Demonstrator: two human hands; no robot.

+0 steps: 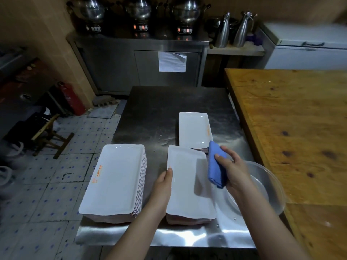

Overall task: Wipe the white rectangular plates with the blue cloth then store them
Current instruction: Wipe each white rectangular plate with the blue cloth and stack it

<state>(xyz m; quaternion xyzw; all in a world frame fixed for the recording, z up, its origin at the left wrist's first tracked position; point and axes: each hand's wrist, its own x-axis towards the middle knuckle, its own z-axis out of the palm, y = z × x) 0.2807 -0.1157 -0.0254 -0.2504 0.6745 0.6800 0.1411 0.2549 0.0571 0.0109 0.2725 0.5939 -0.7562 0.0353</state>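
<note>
Three stacks (114,177) of glossy white plates stand on the steel tabletop (150,109). The left hand (163,186) pinches the left long edge of the middle stack's top plate (187,184), whose long axis points away from the person. Just right of that plate, the right hand (234,171) has its grip around the folded blue cloth (215,164).

You are working at a brushed stainless-steel table (155,113). Three stacks rest directly on it: a tall stack of white rectangular plates (112,181) at near left, a low stack (187,221) of the same plates at near centre, and a third stack (193,128) farther back. A clear round plastic bowl (270,186) sits at the right edge.
</note>
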